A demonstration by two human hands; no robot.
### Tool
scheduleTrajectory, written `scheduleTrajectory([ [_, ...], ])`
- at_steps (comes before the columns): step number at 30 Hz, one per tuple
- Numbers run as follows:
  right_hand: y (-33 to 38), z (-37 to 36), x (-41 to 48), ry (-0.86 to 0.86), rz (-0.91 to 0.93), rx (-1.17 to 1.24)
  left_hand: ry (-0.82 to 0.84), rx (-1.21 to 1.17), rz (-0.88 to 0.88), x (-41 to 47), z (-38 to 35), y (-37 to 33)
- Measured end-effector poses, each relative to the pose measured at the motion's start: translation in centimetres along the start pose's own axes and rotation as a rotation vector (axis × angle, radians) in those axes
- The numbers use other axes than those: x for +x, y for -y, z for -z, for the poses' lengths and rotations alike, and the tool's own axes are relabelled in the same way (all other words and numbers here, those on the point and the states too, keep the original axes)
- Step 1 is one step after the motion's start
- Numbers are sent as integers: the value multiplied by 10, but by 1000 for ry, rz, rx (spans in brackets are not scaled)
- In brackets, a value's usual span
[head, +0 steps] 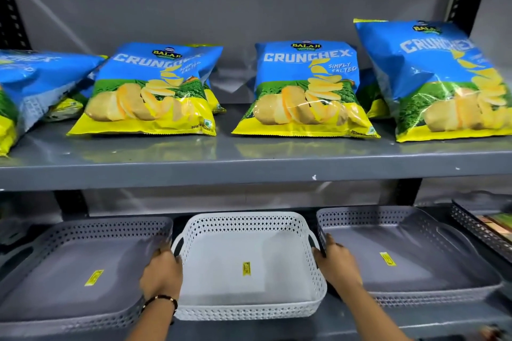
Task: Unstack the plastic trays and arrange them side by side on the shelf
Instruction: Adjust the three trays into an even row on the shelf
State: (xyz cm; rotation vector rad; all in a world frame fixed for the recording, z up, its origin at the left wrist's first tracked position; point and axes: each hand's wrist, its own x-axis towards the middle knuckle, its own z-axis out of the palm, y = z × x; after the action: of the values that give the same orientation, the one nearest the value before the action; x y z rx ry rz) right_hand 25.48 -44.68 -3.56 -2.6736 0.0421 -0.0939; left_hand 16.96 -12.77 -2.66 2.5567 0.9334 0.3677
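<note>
On the lower shelf (346, 321) stand three perforated plastic trays side by side. A white tray (221, 268) sits in the middle, between a grey tray (69, 266) on the left and a grey tray (410, 246) on the right. Each has a yellow sticker on its floor. My left hand (162, 275) grips the white tray's left handle, with a dark bracelet on the wrist. On the opposite side, my right hand (336, 264) holds the tray's right handle. The white tray's front edge overhangs the shelf front slightly.
The upper shelf (249, 171) carries several blue and yellow crisp bags (307, 91) lying flat. A dark perforated tray (476, 227) with packets sits at the far right of the lower shelf. Black uprights frame the shelving.
</note>
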Motion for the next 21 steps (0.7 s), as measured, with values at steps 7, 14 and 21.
scheduleTrajectory([
  [7,5,-6,0,-50,55,-71,-25,26,-59,6,-3,3],
  [14,11,-12,-2,-66,45,-155,-20,48,-71,2,-8,1],
  [21,11,-11,-5,-80,59,-170,-23,48,-84,2,-7,1],
])
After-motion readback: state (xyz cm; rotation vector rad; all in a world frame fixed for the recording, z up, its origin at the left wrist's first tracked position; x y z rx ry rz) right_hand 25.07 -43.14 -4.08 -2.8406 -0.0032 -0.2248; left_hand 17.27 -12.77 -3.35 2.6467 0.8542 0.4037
